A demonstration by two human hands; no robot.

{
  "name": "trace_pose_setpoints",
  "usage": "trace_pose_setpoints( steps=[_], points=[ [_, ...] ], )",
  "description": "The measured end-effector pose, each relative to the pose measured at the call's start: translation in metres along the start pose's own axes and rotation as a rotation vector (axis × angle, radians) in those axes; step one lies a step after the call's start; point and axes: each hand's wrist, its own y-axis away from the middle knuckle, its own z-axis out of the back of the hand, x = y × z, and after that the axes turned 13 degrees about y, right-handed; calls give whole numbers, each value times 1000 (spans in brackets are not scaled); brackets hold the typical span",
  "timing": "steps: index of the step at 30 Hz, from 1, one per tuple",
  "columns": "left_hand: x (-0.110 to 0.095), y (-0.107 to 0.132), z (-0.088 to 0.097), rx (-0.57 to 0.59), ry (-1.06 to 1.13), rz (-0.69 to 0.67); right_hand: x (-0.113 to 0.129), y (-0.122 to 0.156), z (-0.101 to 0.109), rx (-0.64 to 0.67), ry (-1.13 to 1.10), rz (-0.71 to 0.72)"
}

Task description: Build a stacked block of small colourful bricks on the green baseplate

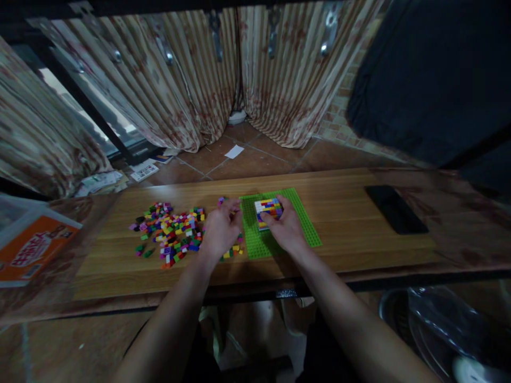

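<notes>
A block of stacked toy bricks (264, 208), with white, red, yellow, blue and orange pieces on its upper face, stands on a green studded baseplate (299, 226). My right hand (286, 227) grips it from the right, the thumb over its near side and the fingers at its far right edge. Just left of the baseplate, my left hand (222, 227) hovers with its fingers curled together; anything between the fingertips is hidden or too small to name. Loose coloured bricks (175, 229) lie spread to the left of that hand, some partly hidden behind it.
The wooden board (343, 213) lies across a cloth-covered table. A black phone-like slab (395, 209) rests at its right end. At the far left is a plastic tub (35, 247) with an orange label. Striped curtains (191, 85) hang beyond.
</notes>
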Motion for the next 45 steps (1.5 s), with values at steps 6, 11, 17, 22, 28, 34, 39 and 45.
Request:
trace_pose_setpoints(
  steps=[6,11,17,22,28,34,39,45],
  points=[
    [12,-3,37,5,-131,95,-1,4,-1,-43,40,47],
    [20,-1,62,248,-267,113,-8,3,3,2,-18,66],
    [28,-1,76,284,-280,137,-10,-3,10,-68,-91,-5],
    [29,-2,90,287,-341,182,-10,-9,15,-124,-108,-13],
    [22,7,84,391,-481,189,-12,-9,16,-121,-83,14],
    [13,14,73,396,-646,175,-12,-8,15,-118,-80,29],
    [15,12,74,352,-499,94,-9,-8,16,-143,-93,44],
    [14,6,77,341,-185,-2,2,-4,20,-194,-86,102]
  ],
)
